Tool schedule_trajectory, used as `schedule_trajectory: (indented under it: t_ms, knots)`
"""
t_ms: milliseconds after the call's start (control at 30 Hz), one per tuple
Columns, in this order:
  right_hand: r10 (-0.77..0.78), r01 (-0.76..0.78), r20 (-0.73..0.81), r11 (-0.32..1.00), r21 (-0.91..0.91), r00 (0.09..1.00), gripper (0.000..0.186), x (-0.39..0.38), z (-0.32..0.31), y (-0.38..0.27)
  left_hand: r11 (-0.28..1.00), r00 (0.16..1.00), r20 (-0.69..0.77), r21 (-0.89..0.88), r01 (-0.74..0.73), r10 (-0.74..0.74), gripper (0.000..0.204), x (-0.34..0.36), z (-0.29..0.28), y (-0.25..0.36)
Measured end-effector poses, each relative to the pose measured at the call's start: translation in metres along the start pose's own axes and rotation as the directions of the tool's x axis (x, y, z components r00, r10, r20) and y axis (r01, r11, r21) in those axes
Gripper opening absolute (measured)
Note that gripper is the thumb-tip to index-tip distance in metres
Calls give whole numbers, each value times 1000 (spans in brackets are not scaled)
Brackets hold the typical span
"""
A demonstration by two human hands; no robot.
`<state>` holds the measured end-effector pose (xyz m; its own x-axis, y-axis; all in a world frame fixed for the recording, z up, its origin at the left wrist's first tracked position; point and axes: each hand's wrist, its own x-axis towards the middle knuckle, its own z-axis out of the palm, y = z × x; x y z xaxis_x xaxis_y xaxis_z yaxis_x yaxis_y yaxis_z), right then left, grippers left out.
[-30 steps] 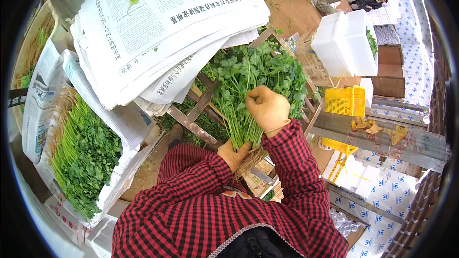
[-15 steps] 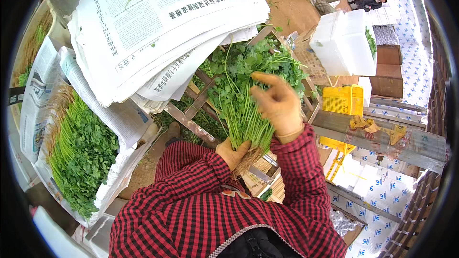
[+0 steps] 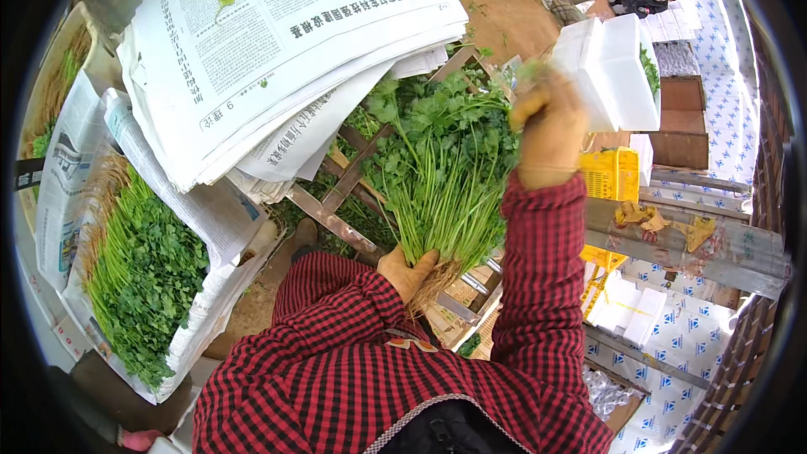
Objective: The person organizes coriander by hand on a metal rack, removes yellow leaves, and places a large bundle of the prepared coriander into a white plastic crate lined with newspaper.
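Swung the right hand (image 3: 551, 130) up and out to the right since half a second ago, away from above the bunch of greens (image 3: 450, 176). Kept the left hand (image 3: 408, 275) low, wrapped around the foot of the bunch, with the thumb pressed along the stems (image 3: 433, 227). Curled the right hand's fingers, but in a blur of motion; cannot tell whether pinching anything, though with a pale green smear just above the fingertips.

Holding the bunch in front of the body, over a frame (image 3: 336, 223) of brown, rusty-looking bars. Showing slim, smooth stems in a fan, lobed leaves (image 3: 454, 118) of deeper green, and a tangled, wiry beard of brown roots (image 3: 435, 286) beneath the left hand. Dressed in sleeves (image 3: 542, 261) of red and black checked cloth.

Piled beyond the left forearm: a thick stack of newspapers (image 3: 277, 67), flat and ragged-edged, jutting over the frame, with a few loose leaves (image 3: 225, 2) on top. Heaped at left on paper: more rooted greens (image 3: 160, 277). Covering part of a smooth white box (image 3: 629, 76) and a slotted yellow crate (image 3: 618, 175) with the raised right hand. Crossing at far right, a grey beam (image 3: 744, 261) bearing crumpled yellow-brown scraps (image 3: 698, 234). Farther off, a person (image 3: 647, 2) in dark clothing.
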<state>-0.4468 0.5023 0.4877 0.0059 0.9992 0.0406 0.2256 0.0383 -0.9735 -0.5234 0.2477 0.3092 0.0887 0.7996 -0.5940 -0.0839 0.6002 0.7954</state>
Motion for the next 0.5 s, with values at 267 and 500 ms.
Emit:
schedule_trajectory:
  t_ms: [267, 500]
  knots:
    - [-15, -17, -70, 898, -440, 997, 55, -6, -39, 12, 1000, 1000, -21, -4, -5, 5, 58, 2, 3, 1]
    - [-82, -20, -40, 238, -971, 996, 40, 59, -23, 57, 1000, 1000, 1, 21, 8, -8, 60, -1, -1, 4]
